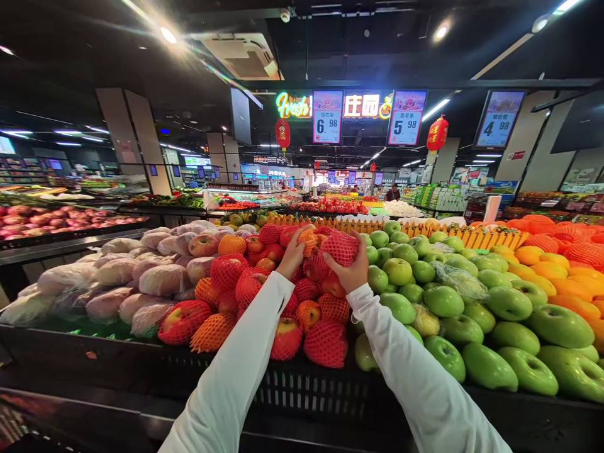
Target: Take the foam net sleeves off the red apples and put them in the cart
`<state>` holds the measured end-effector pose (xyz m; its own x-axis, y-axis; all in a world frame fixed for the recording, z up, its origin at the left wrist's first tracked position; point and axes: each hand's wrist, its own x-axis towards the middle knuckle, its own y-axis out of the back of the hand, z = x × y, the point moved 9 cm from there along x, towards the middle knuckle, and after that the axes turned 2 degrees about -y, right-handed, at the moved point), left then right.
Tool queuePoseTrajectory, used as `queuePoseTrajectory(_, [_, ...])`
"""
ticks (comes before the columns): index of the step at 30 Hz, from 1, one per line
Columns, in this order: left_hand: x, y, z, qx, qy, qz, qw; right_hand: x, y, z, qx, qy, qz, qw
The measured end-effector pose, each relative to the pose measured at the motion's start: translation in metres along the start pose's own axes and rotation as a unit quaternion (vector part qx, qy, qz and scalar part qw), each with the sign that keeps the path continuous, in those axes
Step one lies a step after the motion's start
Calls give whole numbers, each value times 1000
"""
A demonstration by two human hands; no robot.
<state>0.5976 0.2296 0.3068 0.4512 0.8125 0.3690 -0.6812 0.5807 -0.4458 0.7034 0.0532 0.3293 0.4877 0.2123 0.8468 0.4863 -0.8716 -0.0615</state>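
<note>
Both my arms, in white sleeves, reach over a heap of red apples, many in red or orange foam nets. My right hand [353, 267] is wrapped round an apple in a red foam net [341, 247], thumb in front and fingers behind. My left hand [292, 257] is closed against a smaller apple in an orange foam net [309, 241] at the back of the heap; its fingertips are partly hidden. Below and between my wrists lie more netted apples [325, 343], some with bare red skin showing.
Film-wrapped apples [163, 278] are piled at left, green apples [488, 333] at right, oranges [573, 286] beyond them. A black slatted crate edge [311, 391] runs along the front. Behind stands a low yellow picket fence [495, 237]. Price screens [328, 117] hang above.
</note>
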Motion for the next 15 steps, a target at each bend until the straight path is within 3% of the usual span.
queuePoseTrajectory(2, [-3, -6, 2, 38, 7, -37, 999, 1, 3, -7, -16, 37, 10, 999])
queuePoseTrajectory(5, [-14, -21, -11, 9, 85, -126, 988, 3, 4, -10, -45, 78, 10, 996])
queuePoseTrajectory(8, [-27, -33, -22, -22, 136, -195, 971, 4, -5, -9, -71, 94, -40, 992])
queuePoseTrajectory(12, [-24, -35, -10, 20, 35, -201, 979, 0, -20, -10, -99, 102, -126, 982])
queuePoseTrajectory(15, [-11, -19, 7, 53, -46, -112, 991, -1, -19, -15, -108, 107, -119, 981])
